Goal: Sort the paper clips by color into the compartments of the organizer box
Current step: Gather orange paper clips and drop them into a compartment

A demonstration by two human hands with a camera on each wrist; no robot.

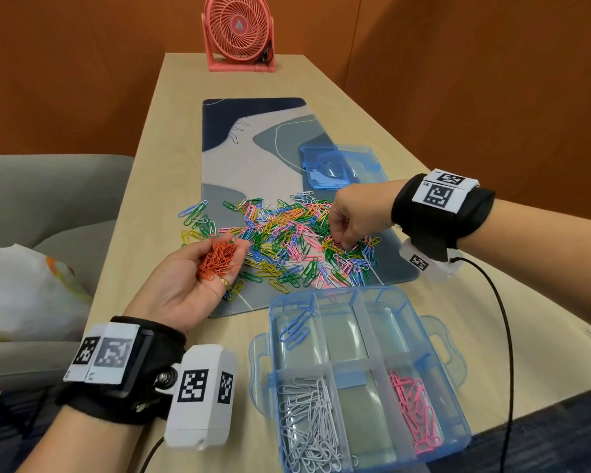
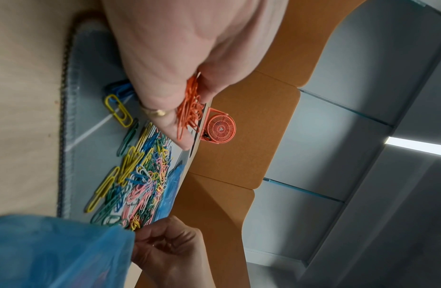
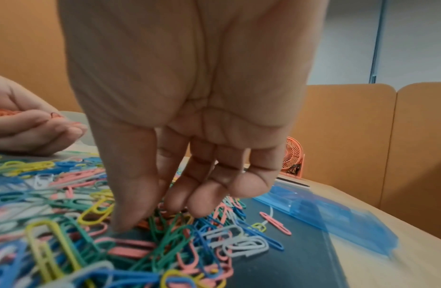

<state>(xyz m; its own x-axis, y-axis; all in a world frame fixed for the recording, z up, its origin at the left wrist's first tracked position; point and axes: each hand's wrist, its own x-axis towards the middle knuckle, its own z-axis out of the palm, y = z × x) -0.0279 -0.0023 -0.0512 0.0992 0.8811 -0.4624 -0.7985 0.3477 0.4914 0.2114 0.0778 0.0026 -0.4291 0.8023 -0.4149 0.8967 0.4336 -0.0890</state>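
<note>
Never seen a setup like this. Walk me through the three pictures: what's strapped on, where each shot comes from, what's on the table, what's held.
No machine here: a person works with bare hands, wearing wrist cameras and one on the head. The wide picture is the head view; the other two look along each hand. On the table a mat carries a pile of mixed clips, with a blue lid and a fan behind. Nearest sits the organizer box, holding white clips, pink clips and blue clips in separate compartments. The left hand cups orange paper clips. The right hand reaches into the pile; whether it pinches one is unclear.
</note>
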